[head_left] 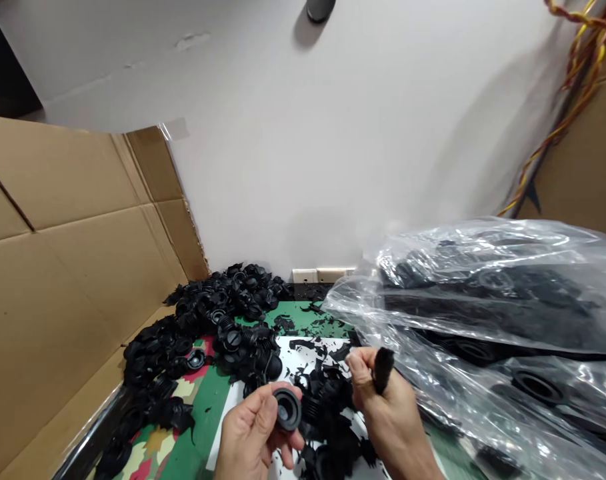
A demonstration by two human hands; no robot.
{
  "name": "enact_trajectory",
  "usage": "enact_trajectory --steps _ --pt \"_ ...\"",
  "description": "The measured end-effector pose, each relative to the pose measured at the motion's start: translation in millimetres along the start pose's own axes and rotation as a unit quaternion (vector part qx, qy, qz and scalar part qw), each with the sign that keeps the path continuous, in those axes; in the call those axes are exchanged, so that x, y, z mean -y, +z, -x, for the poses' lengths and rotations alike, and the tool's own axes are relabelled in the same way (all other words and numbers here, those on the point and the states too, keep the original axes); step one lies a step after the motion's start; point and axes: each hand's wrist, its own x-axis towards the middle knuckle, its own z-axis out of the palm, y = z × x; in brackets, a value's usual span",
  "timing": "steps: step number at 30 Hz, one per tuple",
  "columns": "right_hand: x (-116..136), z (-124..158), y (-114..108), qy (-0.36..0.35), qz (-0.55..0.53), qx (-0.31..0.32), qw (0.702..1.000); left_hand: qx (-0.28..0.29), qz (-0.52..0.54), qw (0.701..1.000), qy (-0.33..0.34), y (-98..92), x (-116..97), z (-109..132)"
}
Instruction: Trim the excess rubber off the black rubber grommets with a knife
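Note:
Between the thumb and fingers of my left hand (255,433) is a round black rubber part (287,409), its ringed face turned toward the camera. To the right, my right hand (387,413) is closed around a dark tool with a black, fuzzy-looking end (383,370) that sticks up past the thumb; the rest of it is hidden in the fist. The two hands are apart. Below and between them, black rubber pieces and scraps (327,427) lie on a white sheet (283,350).
A large heap of black rubber parts (233,293) spreads at the left, beside a cardboard panel (73,267). Clear plastic bags (483,300) with black parts inside lie on the right. Behind stands a white wall (333,153), with twisted yellow-red wires (547,137) at the upper right.

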Motion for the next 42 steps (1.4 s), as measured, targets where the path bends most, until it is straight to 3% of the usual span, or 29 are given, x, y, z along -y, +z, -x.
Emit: enact_trajectory --steps 3,11,15,22,26,29,34,38,42 --pt "7 8 6 0.012 -0.002 0.046 0.999 0.016 0.009 1.000 -0.016 -0.6 3 0" --pt "6 13 7 -0.048 0.029 0.037 0.998 -0.009 0.052 0.998 -0.022 -6.7 7 -3" --pt "4 13 8 -0.043 0.031 0.087 0.995 -0.020 0.065 0.997 -0.036 -9.4 7 -2" --pt "4 15 7 -0.049 0.046 0.113 0.991 -0.027 0.067 0.997 -0.032 -13.7 10 0" --pt "4 15 5 0.004 0.045 0.204 0.978 -0.004 0.048 0.998 -0.031 -16.3 12 0" --pt "5 18 8 0.075 -0.029 0.248 0.966 -0.004 0.040 0.999 -0.027 -13.1 12 0" --pt "12 26 22 0.139 -0.217 0.242 0.935 0.005 0.035 0.999 0.006 5.3 8 0" --pt "15 26 24 0.181 -0.296 0.265 0.899 0.027 -0.024 0.999 0.029 16.3 10 -4" --pt "6 24 25 0.233 -0.347 0.188 0.889 -0.031 -0.097 0.993 0.056 19.5 15 -10"
